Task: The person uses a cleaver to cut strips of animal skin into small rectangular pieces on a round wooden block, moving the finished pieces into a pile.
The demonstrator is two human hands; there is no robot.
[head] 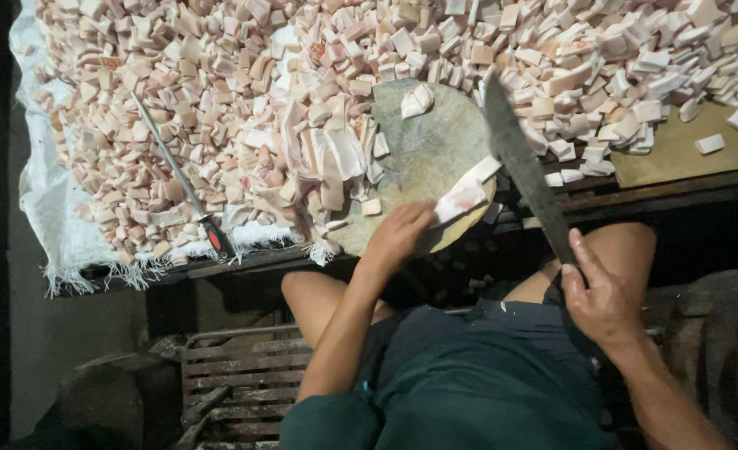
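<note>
Head view: the left hand (398, 233) presses a pale, pink-streaked strip of fatty meat (466, 193) flat on the round grey chopping board (427, 150), fingers closed over its near end to steady it. The right hand (602, 296) is clenched on the handle of a long dark cleaver (523, 171), its blade raised over the strip. Heaped cut cubes (219, 108) and a red-handled sharpening steel (182, 179) lie left on white sacking (48, 200).
</note>
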